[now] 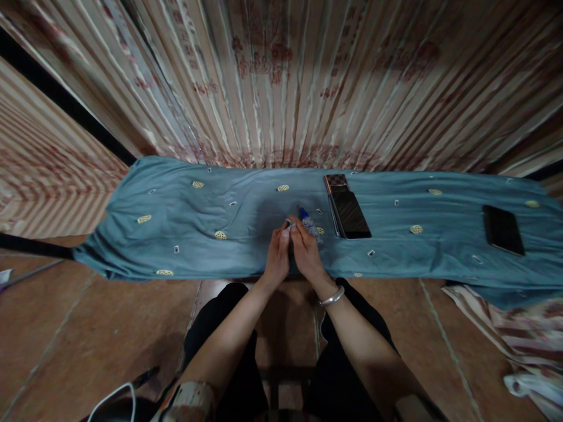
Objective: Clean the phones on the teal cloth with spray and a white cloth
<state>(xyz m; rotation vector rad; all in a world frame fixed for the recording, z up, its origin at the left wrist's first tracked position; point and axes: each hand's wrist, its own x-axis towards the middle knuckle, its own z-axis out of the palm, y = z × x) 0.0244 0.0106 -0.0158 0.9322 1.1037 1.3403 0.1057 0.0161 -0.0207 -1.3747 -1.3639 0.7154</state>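
My left hand (pixel 278 252) and my right hand (pixel 307 249) meet over the front of a cloth-covered table. Both are closed, with thumbs and fingers pinched together around a small greyish-white thing (pixel 291 224); too little of it shows to tell its kind. A clear plastic bottle with a blue tip (pixel 309 225) lies just beyond my right hand, partly covered by its fingers. A silver bangle (pixel 333 296) circles my right wrist.
A blue-green cloth (pixel 246 258) with yellow prints drapes the table. Right of my hands lie a dark phone (pixel 352 215) and a checkered box (pixel 336 181). Another dark phone (pixel 504 229) rests farther right. Behind hangs a pleated curtain (pixel 281 105); a white cable (pixel 115 394) runs at lower left.
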